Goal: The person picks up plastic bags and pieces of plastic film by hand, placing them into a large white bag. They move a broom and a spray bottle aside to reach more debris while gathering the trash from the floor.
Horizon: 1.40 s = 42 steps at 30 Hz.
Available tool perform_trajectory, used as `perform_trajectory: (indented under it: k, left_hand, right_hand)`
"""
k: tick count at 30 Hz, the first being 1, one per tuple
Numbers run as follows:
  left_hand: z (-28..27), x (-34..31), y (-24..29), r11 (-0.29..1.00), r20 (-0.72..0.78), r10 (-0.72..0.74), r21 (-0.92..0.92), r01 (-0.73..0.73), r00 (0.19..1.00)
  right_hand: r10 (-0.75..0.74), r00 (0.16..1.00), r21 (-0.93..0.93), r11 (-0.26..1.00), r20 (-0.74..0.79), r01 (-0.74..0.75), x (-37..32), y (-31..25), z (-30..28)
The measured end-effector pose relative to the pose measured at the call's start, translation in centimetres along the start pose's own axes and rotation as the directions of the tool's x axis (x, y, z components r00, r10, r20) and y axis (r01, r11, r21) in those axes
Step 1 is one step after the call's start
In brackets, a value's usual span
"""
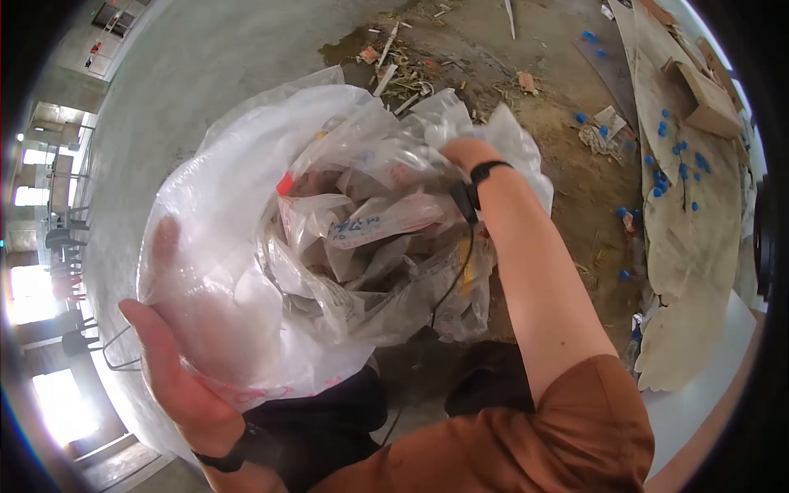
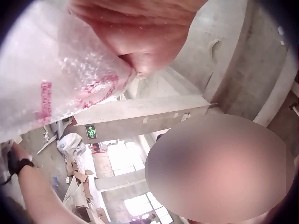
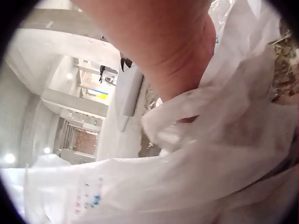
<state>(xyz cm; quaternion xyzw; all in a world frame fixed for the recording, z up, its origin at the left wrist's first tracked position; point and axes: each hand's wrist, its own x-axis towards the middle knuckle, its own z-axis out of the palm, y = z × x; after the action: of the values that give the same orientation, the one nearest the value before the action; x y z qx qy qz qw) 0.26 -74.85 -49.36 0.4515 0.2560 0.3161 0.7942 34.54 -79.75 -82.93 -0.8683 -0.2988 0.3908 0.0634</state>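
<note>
A large translucent plastic bag (image 1: 209, 193) holds crumpled clear plastic bags (image 1: 386, 218) with printed marks. At its left side my left hand (image 1: 185, 378) lies against the outside, thumb raised and a straight finger showing through the film. The left wrist view shows this hand (image 2: 145, 37) against the pink-printed plastic (image 2: 60, 70). Over the far right part of the bag, my right hand (image 1: 468, 152) reaches into the plastic, its fingers covered. In the right wrist view, white plastic (image 3: 224, 144) hides the fingers of that hand (image 3: 182, 70).
Straw and scraps (image 1: 394, 70) litter the wet floor beyond the bag. On the right lie flattened sheets (image 1: 686, 271) with several blue caps (image 1: 659, 187) and a cardboard box (image 1: 707, 103). Chairs (image 1: 66, 238) stand at the far left.
</note>
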Motion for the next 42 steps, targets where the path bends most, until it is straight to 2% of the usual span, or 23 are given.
perform_trajectory:
  k: [4, 6, 7, 11, 16, 18, 20, 22, 23, 24, 26, 27, 28, 30, 32, 34, 35, 37, 38, 39, 40, 41, 42]
  left_hand:
    - [1.4, 0.7, -0.3, 1.000, 0.060, -0.015, -0.010, 0.016, 0.998]
    - [2.4, 0.8, -1.0, 1.000, 0.074, -0.030, -0.006, 0.030, 0.997]
    - [3.0, 0.8, -1.3, 0.999, 0.069, -0.033, -0.005, 0.034, 0.997]
    - [4.0, 1.1, -2.3, 0.991, 0.079, -0.035, 0.130, 0.025, 0.996]
    - [3.6, 0.8, -3.5, 0.976, 0.074, -0.116, 0.196, 0.100, 0.990]
    - [3.7, 0.9, -4.0, 0.977, 0.042, -0.123, 0.183, 0.113, 0.992]
    - [3.9, 0.8, -4.3, 0.981, 0.028, -0.110, 0.161, 0.104, 0.994]
    - [3.4, 0.8, -4.6, 0.981, 0.040, -0.106, 0.167, 0.098, 0.994]
    - [3.5, 0.8, -4.7, 0.980, 0.048, -0.106, 0.171, 0.097, 0.993]
    - [3.5, 0.7, -4.7, 0.980, 0.056, -0.106, 0.175, 0.095, 0.993]
    - [4.1, 0.4, -4.9, 0.983, 0.031, -0.100, 0.156, 0.094, 0.994]
    - [4.3, 0.2, -4.9, 0.984, 0.040, -0.098, 0.157, 0.090, 0.994]
    - [4.5, -0.2, -4.7, 0.981, 0.058, -0.121, 0.158, 0.110, 0.991]
    - [3.9, -0.4, -4.5, 0.979, 0.079, -0.145, 0.158, 0.131, 0.986]
    - [3.0, -0.4, -4.4, 0.949, 0.120, -0.240, 0.240, 0.207, 0.963]
    - [3.0, -0.8, -4.5, 0.926, 0.138, -0.295, 0.287, 0.247, 0.946]
    - [3.5, -1.1, -4.7, 0.942, 0.144, -0.259, 0.255, 0.217, 0.955]
    - [3.2, -1.3, -4.8, 0.946, 0.160, -0.238, 0.261, 0.192, 0.958]
    - [3.0, -1.4, -4.7, 0.946, 0.168, -0.246, 0.258, 0.198, 0.955]
    - [3.0, -1.6, -4.5, 0.930, 0.165, -0.268, 0.303, 0.210, 0.949]
    - [3.1, -1.7, -4.3, 0.911, 0.164, -0.289, 0.349, 0.218, 0.943]
    - [3.3, -2.0, -4.0, 0.911, 0.176, -0.294, 0.349, 0.220, 0.939]
    - [3.6, -2.3, -3.6, 0.889, 0.183, -0.291, 0.414, 0.195, 0.939]
  right_hand:
    - [-0.011, 0.987, 0.035, 0.999, 0.158, 0.006, -0.9, 3.7, 3.9]
    - [-0.232, 0.947, 0.051, 0.973, 0.223, 0.226, -4.6, 3.9, 3.9]
    - [-0.277, 0.931, -0.048, 0.954, 0.238, 0.297, -4.9, 4.4, 4.6]
    - [-0.291, 0.909, 0.090, 0.957, 0.298, 0.276, -10.5, 3.2, 4.3]
    - [-0.308, 0.853, 0.073, 0.949, 0.421, 0.307, -13.2, 3.5, 8.6]
    - [-0.720, 0.650, 0.401, 0.685, 0.243, 0.608, -14.2, 3.2, 11.9]
    - [-0.715, 0.683, 0.338, 0.686, 0.149, 0.644, -15.1, 2.5, 15.8]
    - [-0.636, 0.714, 0.268, 0.772, 0.293, 0.577, -16.5, 0.4, 17.3]
    - [-0.545, 0.781, 0.140, 0.837, 0.304, 0.530, -19.5, -1.2, 15.0]
    - [-0.542, 0.785, 0.143, 0.839, 0.301, 0.524, -19.8, -1.7, 15.8]
    - [-0.348, 0.910, -0.123, 0.916, 0.227, 0.381, -18.8, -2.7, 18.8]
    - [-0.361, 0.927, -0.140, 0.918, 0.099, 0.372, -17.2, -2.8, 21.5]
    - [-0.362, 0.928, -0.141, 0.918, 0.087, 0.371, -16.5, -3.1, 22.3]
    - [-0.173, 0.985, -0.192, 0.967, -0.003, 0.169, -15.2, -3.7, 23.2]
    - [-0.212, 0.977, -0.232, 0.952, -0.024, 0.201, -13.5, -3.5, 23.1]
    - [-0.336, 0.942, -0.359, 0.879, -0.001, 0.313, -12.4, -3.2, 21.7]
    - [-0.211, 0.971, -0.054, 0.977, -0.116, 0.206, -11.3, -3.6, 21.3]
    - [-0.395, 0.854, 0.062, 0.896, -0.339, 0.440, -10.2, -4.7, 19.8]
    - [-0.365, 0.848, 0.197, 0.865, -0.385, 0.462, -9.5, -6.2, 19.1]
    - [-0.575, 0.717, -0.188, 0.814, -0.394, 0.550, -10.7, -8.1, 16.2]
    - [-0.588, 0.729, -0.153, 0.804, -0.350, 0.575, -7.6, -9.9, 17.3]
    - [-0.480, 0.836, 0.133, 0.841, -0.265, 0.525, -10.7, -11.7, 14.0]
    - [-0.553, 0.687, 0.072, 0.752, -0.471, 0.655, -6.6, -13.9, 16.7]
